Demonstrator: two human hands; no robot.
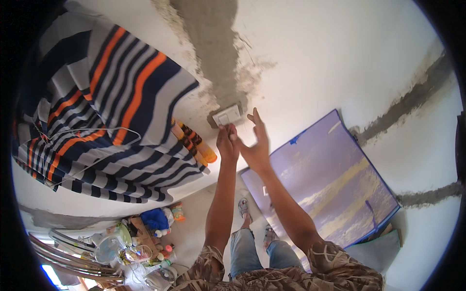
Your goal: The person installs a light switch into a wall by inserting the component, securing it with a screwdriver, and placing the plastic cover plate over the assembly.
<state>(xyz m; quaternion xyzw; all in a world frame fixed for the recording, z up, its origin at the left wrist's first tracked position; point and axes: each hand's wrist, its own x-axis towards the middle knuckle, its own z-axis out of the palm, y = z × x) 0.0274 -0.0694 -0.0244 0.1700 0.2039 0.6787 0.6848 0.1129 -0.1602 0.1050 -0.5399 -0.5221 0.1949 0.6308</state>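
Note:
A white switch plate (228,114) is set in the wall, at the foot of a vertical strip of grey cement. Just below it is my left hand (226,145), its fingers closed in a pinch; what they hold, if anything, is too small to make out. Close beside it, my right hand (256,148) has its fingers stretched up and apart, with the thumb reaching to the left fingertips. Nothing shows in the right palm.
A striped cloth (141,97) in navy, grey and orange hangs at the left, with a wire hanger (92,130) against it. Beside it hang orange-and-black patterned rolls (194,143). A purple board (330,179) leans on the wall at right. Household clutter (141,237) covers the lower-left floor.

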